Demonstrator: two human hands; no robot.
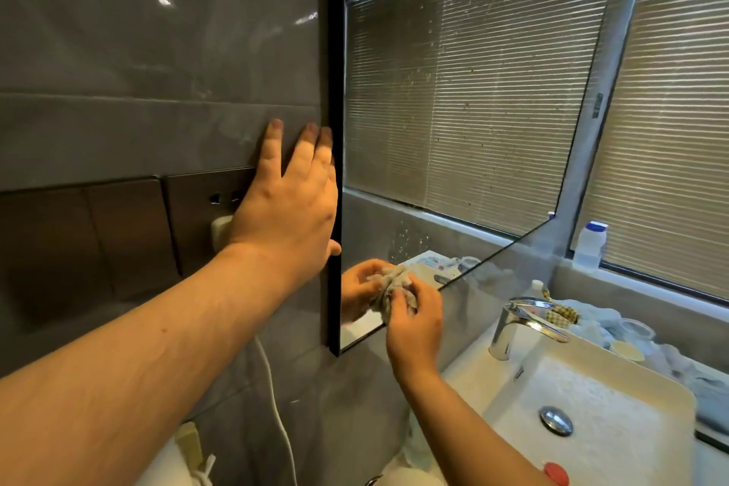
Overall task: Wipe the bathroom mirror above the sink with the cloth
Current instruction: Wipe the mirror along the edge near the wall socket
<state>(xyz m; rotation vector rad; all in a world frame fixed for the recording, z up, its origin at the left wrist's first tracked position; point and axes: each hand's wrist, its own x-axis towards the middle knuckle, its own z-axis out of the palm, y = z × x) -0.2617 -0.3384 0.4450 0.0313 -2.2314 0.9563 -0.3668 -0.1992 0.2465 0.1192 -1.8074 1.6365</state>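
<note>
The right hand (pixel 414 322) clenches a crumpled grey cloth (pixel 394 284) against the frameless mirror's (pixel 453 110) lower corner while the left hand (pixel 290 201), fingers spread and holding nothing, braces its dark edge, so hard rubbing might swing it, above the white basin (pixel 591 387), droplets higher, blinds reflected.

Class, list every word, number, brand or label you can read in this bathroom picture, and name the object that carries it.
None can be read.
White bottle with blue cap on the window ledge: no legible label.
Chrome faucet: no brand shows.
Dark wall panel: no markings.
Items reflected in the mirror near the cloth: any printing is too blurred.
</note>
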